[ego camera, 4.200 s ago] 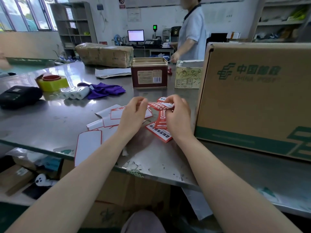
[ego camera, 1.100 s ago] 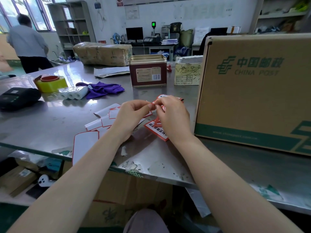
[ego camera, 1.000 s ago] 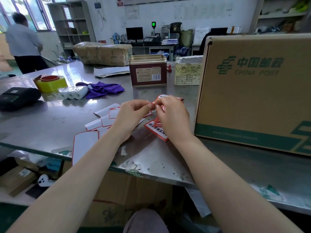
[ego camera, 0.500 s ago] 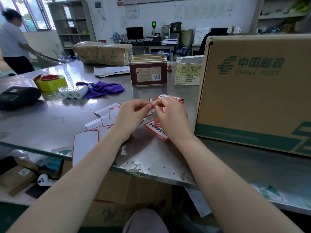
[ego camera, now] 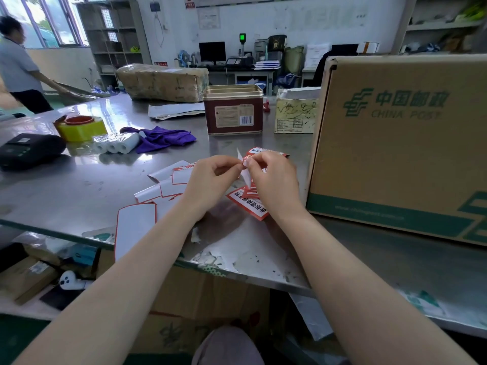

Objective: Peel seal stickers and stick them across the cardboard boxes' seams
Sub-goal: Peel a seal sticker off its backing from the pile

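Observation:
Above the steel table, my left hand (ego camera: 210, 180) and my right hand (ego camera: 271, 180) meet on a red and white seal sticker (ego camera: 259, 152). The left fingertips pinch the corner of its white backing (ego camera: 240, 157); the right fingers pinch the sticker itself. Its lower part hangs between my hands. Another red seal sticker (ego camera: 246, 204) lies flat on the table under my right wrist. A large brown China Post cardboard box (ego camera: 400, 143) stands upright just right of my hands.
Spent white backing sheets (ego camera: 137, 227) lie left of my hands, one over the table's (ego camera: 79, 185) edge. Farther back sit a maroon tin (ego camera: 234, 111), purple cloth (ego camera: 163, 138), paper rolls (ego camera: 118, 144), yellow tape (ego camera: 81, 127), a black printer (ego camera: 29, 150). A person (ego camera: 18, 67) stands far left.
The backing's white corner has lifted away from the sticker between my fingertips. My hands stay in the same place. The person in the background has walked off to the far left.

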